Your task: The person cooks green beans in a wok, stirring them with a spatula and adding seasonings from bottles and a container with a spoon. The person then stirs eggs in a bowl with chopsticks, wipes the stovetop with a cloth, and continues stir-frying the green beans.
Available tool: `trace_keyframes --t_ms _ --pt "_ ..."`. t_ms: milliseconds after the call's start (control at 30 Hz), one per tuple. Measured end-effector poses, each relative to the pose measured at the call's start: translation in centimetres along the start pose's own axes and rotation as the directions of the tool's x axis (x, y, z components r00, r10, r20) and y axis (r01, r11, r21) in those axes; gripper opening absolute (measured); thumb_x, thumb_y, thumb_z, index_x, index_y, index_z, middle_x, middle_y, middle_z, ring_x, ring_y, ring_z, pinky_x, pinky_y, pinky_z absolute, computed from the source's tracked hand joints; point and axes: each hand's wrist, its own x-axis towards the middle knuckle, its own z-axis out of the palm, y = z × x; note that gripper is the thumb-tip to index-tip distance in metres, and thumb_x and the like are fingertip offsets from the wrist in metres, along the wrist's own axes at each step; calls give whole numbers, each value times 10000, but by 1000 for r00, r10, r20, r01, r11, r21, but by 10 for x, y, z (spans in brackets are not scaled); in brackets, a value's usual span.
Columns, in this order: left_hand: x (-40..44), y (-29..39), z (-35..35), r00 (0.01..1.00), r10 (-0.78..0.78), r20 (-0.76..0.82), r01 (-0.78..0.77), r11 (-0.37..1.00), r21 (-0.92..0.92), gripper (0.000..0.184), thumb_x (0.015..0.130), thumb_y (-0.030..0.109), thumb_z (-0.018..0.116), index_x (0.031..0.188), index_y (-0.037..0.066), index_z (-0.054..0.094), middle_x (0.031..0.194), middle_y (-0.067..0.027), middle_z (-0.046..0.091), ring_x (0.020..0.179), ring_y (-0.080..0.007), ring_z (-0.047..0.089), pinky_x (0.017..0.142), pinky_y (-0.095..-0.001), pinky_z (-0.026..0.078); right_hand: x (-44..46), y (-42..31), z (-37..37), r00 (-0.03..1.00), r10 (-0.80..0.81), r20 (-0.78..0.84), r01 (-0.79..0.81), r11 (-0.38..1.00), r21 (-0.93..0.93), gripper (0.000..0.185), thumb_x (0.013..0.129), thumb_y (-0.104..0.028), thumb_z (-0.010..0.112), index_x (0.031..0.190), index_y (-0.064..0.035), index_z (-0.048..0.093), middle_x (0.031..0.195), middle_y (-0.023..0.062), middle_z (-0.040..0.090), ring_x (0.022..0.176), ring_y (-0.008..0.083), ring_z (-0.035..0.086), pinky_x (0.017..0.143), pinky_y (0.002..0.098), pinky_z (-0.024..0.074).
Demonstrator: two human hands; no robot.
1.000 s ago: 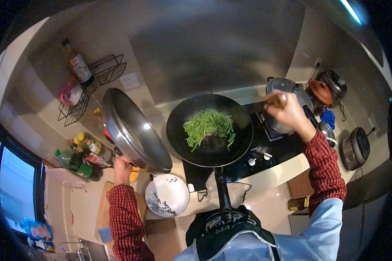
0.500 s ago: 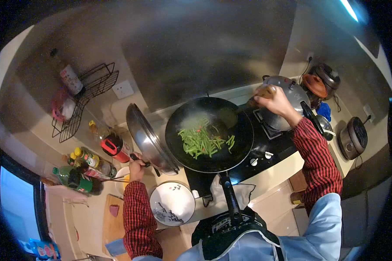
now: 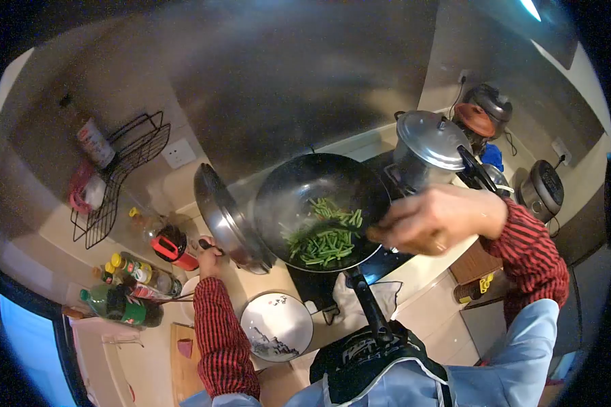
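My left hand [image 3: 210, 262] is closed on the knob of a large metal wok lid [image 3: 225, 217], which stands tilted on its edge left of the black wok [image 3: 285, 180]. Over the wok's right rim, my right hand [image 3: 438, 218], smeared by motion, grips the brownish handle of a spatula [image 3: 373, 235]. The spatula's dark blade reaches into the wok and is hard to make out against it. Cut green beans [image 3: 324, 248] lie in the lower middle of the wok, in two loose groups. The wok's long handle [image 3: 370, 305] points toward my body.
A white plate [image 3: 275, 324] sits in front of the lid. Several bottles [image 3: 139, 271] and a red-lidded container [image 3: 174, 245] line the left counter. Behind my right hand stands a pressure cooker [image 3: 433, 142]. A cloth [image 3: 366, 298] lies at the stove's front edge.
My right hand has swung down and toward me with the spatula, from the wok's far right side. The beans have shifted toward the wok's near side. My left hand still holds the lid.
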Motion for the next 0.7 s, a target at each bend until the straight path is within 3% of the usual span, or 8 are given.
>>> trace_keyframes --t_ms 133,267,333,400,467,533,600,700 --pt "32 -21 -29 994 -101 -41 103 993 54 342 498 -147 421 743 89 380 725 -27 381 631 -164 400 560 -239 348 -4 -3 14 997 -5 78 -3 994 106 244 668 -116 583 907 -87 540 822 111 535 699 310 554 568 387 444" --pt "49 -31 -45 992 108 -71 -85 957 276 37 569 -3 496 552 23 515 604 -30 494 506 -169 478 446 -301 363 -1 35 52 979 140 -147 -130 989 77 205 678 -113 582 875 -61 565 764 126 550 674 317 554 583 381 455" --pt "57 -37 -51 989 94 -111 -61 962 267 40 585 10 496 554 13 522 615 -30 504 522 -170 489 463 -310 378 -5 54 46 885 233 -403 -260 966 -13 157 677 -127 586 811 -45 580 718 142 566 666 296 576 590 347 467" --pt "52 -39 -42 940 276 -198 -187 908 376 24 658 17 491 678 14 505 686 -28 483 607 -155 466 521 -288 371 -9 63 26 698 453 -554 -402 889 219 151 660 -137 595 761 -26 583 683 152 589 650 254 600 598 319 473" --pt "39 -36 -31 849 458 -265 -285 817 501 71 732 24 486 802 15 488 757 -26 462 692 -139 444 580 -265 364 -15 85 4 514 608 -605 -663 729 169 164 650 -126 599 748 3 574 665 137 605 615 215 609 581 308 481" --pt "10 -19 -13 773 560 -299 -327 755 568 96 768 27 484 863 16 480 793 -25 451 735 -131 433 609 -254 360 -15 121 -2 328 790 -519 -612 596 520 173 648 -124 596 725 27 565 631 125 598 573 183 604 553 304 484" --pt "-58 15 30 656 667 -353 -496 734 465 88 826 118 493 846 34 476 776 -4 448 716 -108 414 633 -229 343 -15 179 26 297 781 -549 -553 610 568 167 681 -106 591 759 38 559 647 117 595 542 171 599 511 287 492" --pt "-167 4 72 922 328 -204 -240 901 362 116 860 186 459 826 76 474 758 13 453 726 -89 434 663 -200 343 0 182 58 355 856 -377 -162 453 877 175 721 -81 585 841 38 541 703 114 598 530 170 595 477 256 502"
